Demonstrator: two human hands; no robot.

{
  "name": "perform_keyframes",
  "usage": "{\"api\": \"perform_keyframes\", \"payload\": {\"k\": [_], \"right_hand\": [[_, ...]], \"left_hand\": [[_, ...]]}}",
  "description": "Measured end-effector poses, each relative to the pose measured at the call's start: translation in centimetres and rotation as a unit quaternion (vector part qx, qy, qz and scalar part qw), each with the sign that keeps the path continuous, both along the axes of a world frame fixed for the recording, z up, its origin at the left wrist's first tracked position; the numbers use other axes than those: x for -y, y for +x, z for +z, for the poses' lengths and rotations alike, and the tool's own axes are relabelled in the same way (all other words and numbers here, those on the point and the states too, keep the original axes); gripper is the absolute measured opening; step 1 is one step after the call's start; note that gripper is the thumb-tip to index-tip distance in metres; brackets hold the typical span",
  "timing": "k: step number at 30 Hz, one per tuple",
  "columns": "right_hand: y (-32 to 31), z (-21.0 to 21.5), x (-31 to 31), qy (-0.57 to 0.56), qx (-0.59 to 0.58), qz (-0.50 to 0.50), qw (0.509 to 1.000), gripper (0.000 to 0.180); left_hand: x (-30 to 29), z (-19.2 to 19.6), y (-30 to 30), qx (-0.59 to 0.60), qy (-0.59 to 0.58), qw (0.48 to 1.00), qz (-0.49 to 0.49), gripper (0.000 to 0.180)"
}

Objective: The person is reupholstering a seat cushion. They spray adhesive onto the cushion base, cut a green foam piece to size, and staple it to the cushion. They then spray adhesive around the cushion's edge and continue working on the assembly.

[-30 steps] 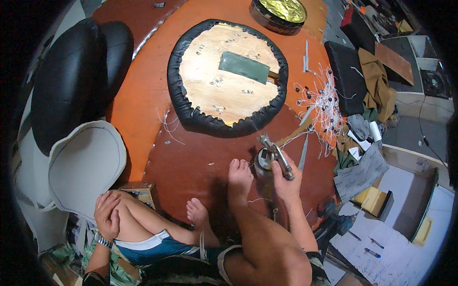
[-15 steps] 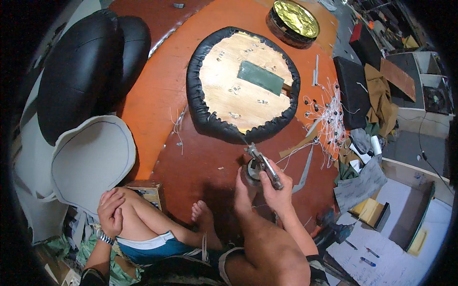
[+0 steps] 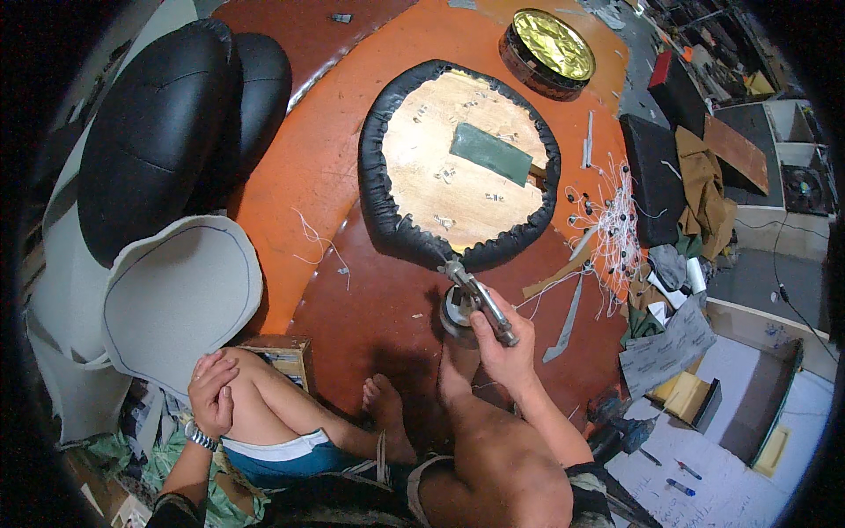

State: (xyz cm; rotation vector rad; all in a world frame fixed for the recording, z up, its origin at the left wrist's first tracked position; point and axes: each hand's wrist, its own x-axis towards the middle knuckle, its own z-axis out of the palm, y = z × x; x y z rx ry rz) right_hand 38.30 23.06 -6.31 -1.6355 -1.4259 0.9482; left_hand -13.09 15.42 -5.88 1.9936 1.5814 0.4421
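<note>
A metal spray gun [image 3: 479, 301] with a round cup [image 3: 458, 319] beneath it is held in my right hand [image 3: 506, 339], fingers wrapped round its handle. Its nozzle reaches the near rim of a round padded seat [image 3: 380, 207]; I cannot tell whether they touch. Gathered black covering surrounds the seat's pale wooden underside [image 3: 422, 167]. A dark green rectangular piece [image 3: 491, 154] and several small metal bits lie on the wood. On my left knee rests my left hand [image 3: 213, 389], empty, its fingers stretched out.
Black round cushions [image 3: 150, 141] and a grey-white foam pad [image 3: 185, 295] stand at left. A gold-lined round tin [image 3: 553, 48] sits at the far right. Tangled white strings with black knobs [image 3: 612, 233] lie right of the seat. A wooden box [image 3: 290, 359] is beside my left leg.
The spray gun's nozzle has moved forward, up to the seat's near rim. The whole view has shifted slightly. My left hand stays on my knee.
</note>
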Motion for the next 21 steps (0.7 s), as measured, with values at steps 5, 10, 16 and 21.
{"api": "perform_keyframes", "payload": {"k": [5, 10, 16, 21], "right_hand": [[1.2, 0.0, 1.3, -0.040, -0.009, -0.007, 0.999, 0.041], [4.1, -0.7, 3.0, -0.059, 0.019, -0.096, 0.993, 0.040], [6.9, -2.0, 3.4, -0.026, 0.042, -0.232, 0.971, 0.036], [6.4, -2.0, 2.7, -0.008, 0.036, -0.208, 0.977, 0.037]], "left_hand": [[0.0, 0.1, 0.1, 0.001, -0.005, 1.000, -0.002, 0.030], [-0.2, 0.3, 0.5, 0.012, -0.009, 1.000, 0.001, 0.030], [-0.4, 0.3, 0.7, 0.009, -0.009, 1.000, -0.001, 0.031], [-0.3, 0.2, 0.8, -0.003, -0.002, 1.000, 0.000, 0.029]]}}
